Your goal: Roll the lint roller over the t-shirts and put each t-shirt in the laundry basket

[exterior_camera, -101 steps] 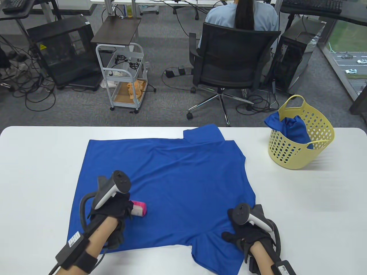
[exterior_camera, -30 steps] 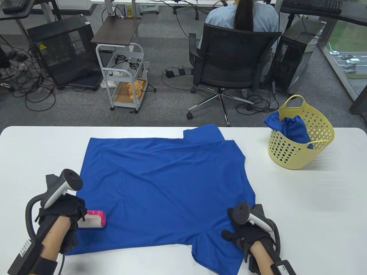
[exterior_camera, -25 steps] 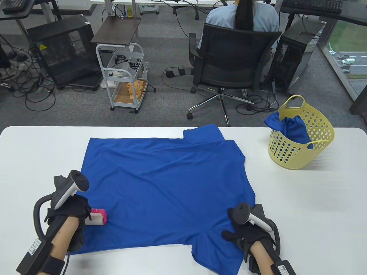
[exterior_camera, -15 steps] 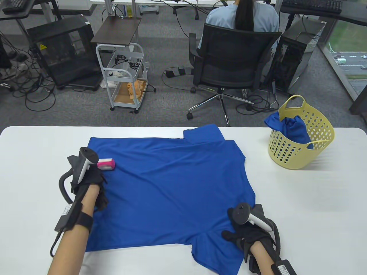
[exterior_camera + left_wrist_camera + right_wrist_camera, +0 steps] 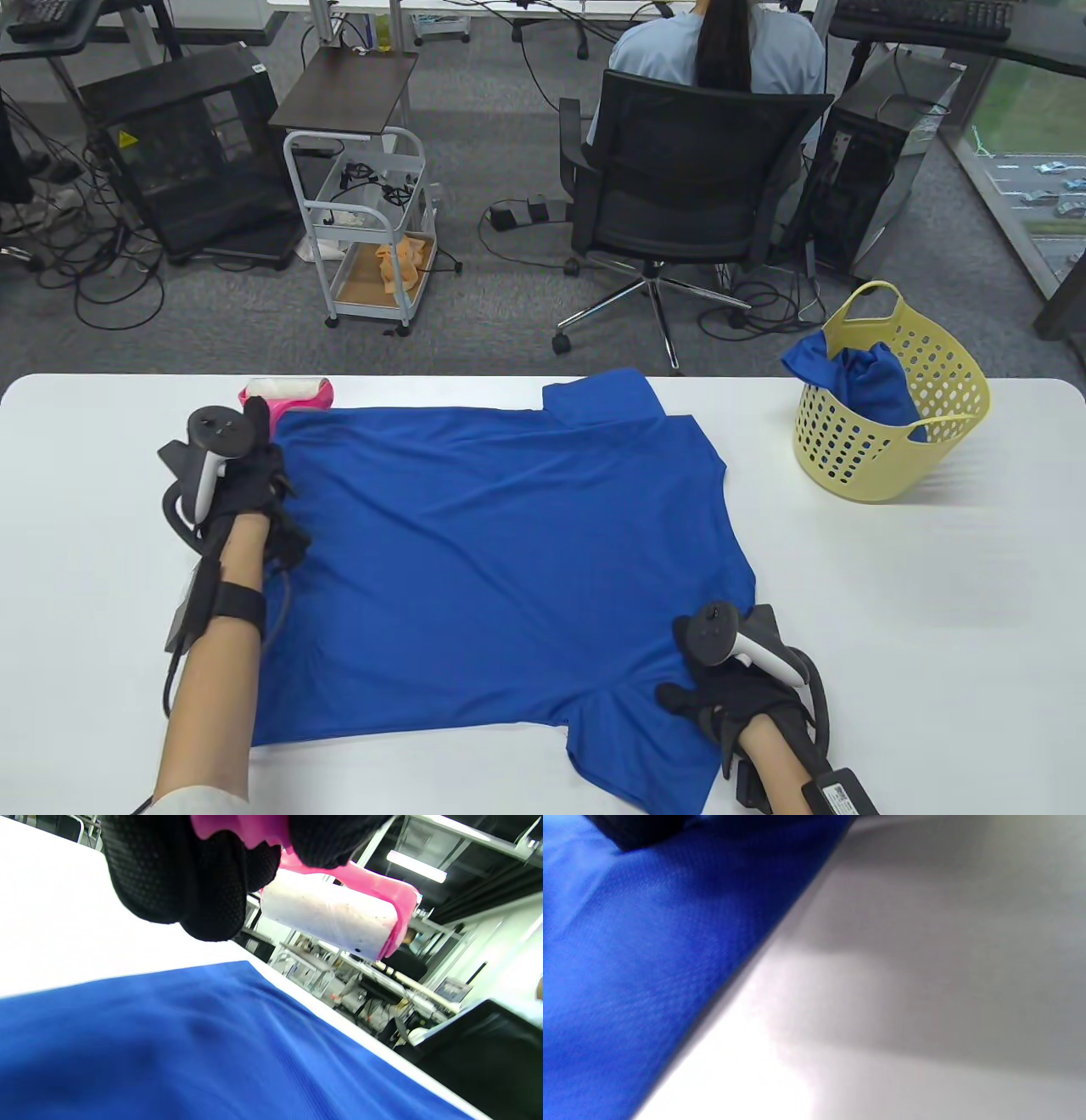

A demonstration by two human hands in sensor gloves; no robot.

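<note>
Progress: one blue garment (image 5: 865, 373) already sits in the yellow laundry basket (image 5: 891, 458), spilling over its far rim. A second blue t-shirt (image 5: 501, 543) lies spread flat on the white table (image 5: 916, 586); rolling looks under way, basket step not yet done for it.
Lint roller (image 5: 288, 392): pink frame, white sticky drum, at the far left corner of the t-shirt, right at the hem edge. In the left wrist view the drum (image 5: 331, 914) appears lifted clear of the cloth, specks on its paper.
Left hand (image 5: 242, 488): fingers (image 5: 186, 878) wrapped tight round the pink handle; firm grip.
Right hand (image 5: 734, 700): rests on the near right part of the t-shirt, by the sleeve, seemingly pinning the cloth. Fingers look fairly flat, holding nothing, though the tracker hides part of them; the right wrist view shows only cloth and table.
Left to do, by my reckoning: finish the passes, set roller aside, gather the t-shirt, carry it right to the laundry basket.
Basket position: far right of table, well apart from the t-shirt.
</note>
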